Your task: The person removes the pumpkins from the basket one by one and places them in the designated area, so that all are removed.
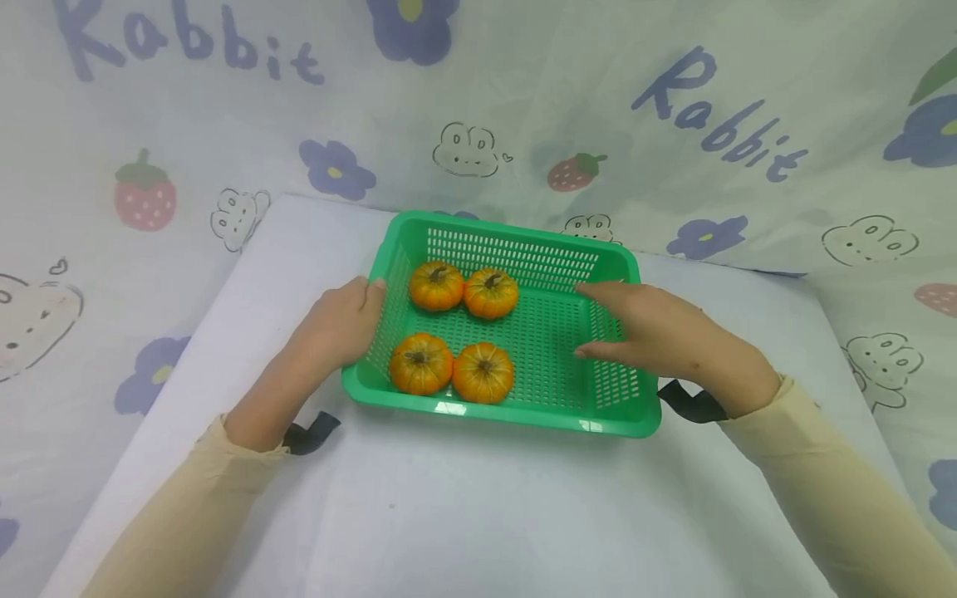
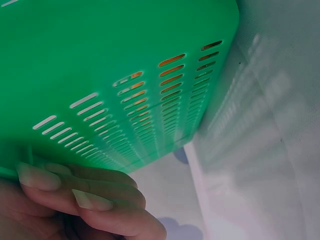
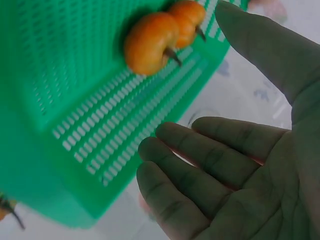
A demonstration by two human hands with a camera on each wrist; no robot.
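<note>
A green plastic basket (image 1: 549, 349) with slotted walls stands on the white table. Inside its left half lie several small orange pumpkins (image 1: 483, 373), two along the back and two along the front. My left hand (image 1: 340, 324) grips the basket's left rim, thumb on top, and the left wrist view shows curled fingers (image 2: 107, 205) below the outer wall. Over the basket's right end my right hand (image 1: 650, 332) is spread, thumb apart from the fingers, holding nothing. In the right wrist view its palm and straight fingers (image 3: 215, 155) show beside the basket rim.
The white table (image 1: 449, 515) extends in front of the basket and to both sides. Behind it hangs a cloth (image 1: 516, 91) printed with rabbits, flowers and strawberries. At the right wrist view's lower left edge, an orange-yellow thing with a dark stem (image 3: 14, 212) is partly cut off.
</note>
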